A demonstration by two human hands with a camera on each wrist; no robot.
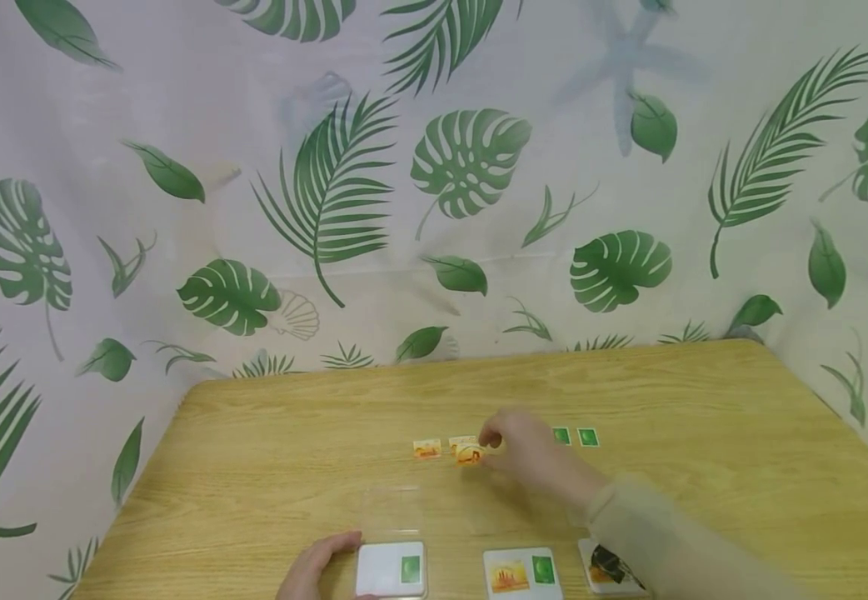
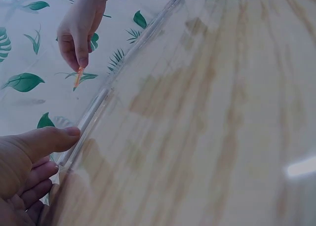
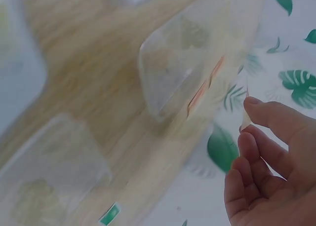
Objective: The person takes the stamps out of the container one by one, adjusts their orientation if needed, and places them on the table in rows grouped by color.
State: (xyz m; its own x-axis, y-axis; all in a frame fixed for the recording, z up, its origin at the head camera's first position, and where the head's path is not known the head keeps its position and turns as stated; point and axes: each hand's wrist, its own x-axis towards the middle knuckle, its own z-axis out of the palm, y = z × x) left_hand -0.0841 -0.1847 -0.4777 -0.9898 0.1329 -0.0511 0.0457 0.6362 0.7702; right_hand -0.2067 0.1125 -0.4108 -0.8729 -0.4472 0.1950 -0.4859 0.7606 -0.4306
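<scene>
My right hand (image 1: 527,454) pinches a small orange picture stamp (image 1: 469,455) between thumb and fingertips, raised over the table. The same stamp (image 3: 245,118) appears nearly edge-on in the right wrist view. Beyond it are two more orange stamps (image 1: 427,449), one partly covered by the held one. At the near edge, my left hand (image 1: 312,570) grips the left side of a clear plastic case (image 1: 374,575), thumb and fingers at its edge. White backing and a green stamp (image 1: 411,569) show in this case. Its clear lid (image 1: 392,510) lies opened away from me.
A second case (image 1: 521,590) contains an orange and a green stamp. Farther right, my sleeve (image 1: 666,533) partly covers a third case (image 1: 597,583) with a dark picture. Two green stamps (image 1: 588,437) lie behind my right hand on the wooden table (image 1: 291,433). Leaf-patterned sheeting (image 1: 479,275) surrounds the table.
</scene>
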